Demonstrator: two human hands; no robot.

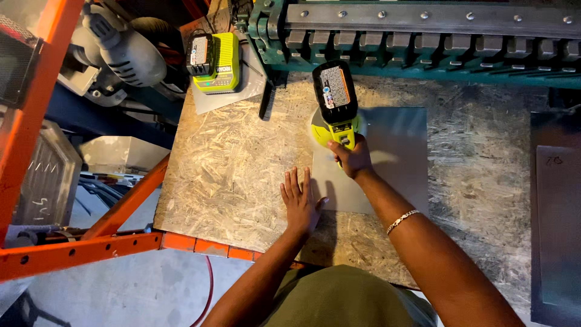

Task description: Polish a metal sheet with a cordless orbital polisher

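- Two bare hands work over a rough chipboard table (230, 175) seen from above, with a thin grey sheet of metal (393, 163) lying flat on it.
- The right hand (353, 158) is wrapped tight around the grip of a lime-green and black cordless power tool (336, 106), which stands on the near left part of the sheet; a pale round pad shows under its head.
- The left hand (299, 203) lies flat, fingers together and stretched out, palm down on the table, with the thumb reaching onto the sheet's lower left corner.
- The tool lies ahead of and a little right of the left hand, directly beyond the right hand; its long axis runs away from the person, battery end farthest. The right hand is the one on it, the left well short of it.
- The sheet's long edges run left to right, stretching off to the right of both hands.
- A black battery pack tops the tool, with a rectangular label in white, grey and red on its upper face.
- At the table's far left corner sits a lime-green charger (221, 63) with a black battery in it, carrying a small pale label.
- A green metal machine (423, 36) with a row of steel blocks runs along the far edge.
- An orange steel frame (78, 248) borders the left side.
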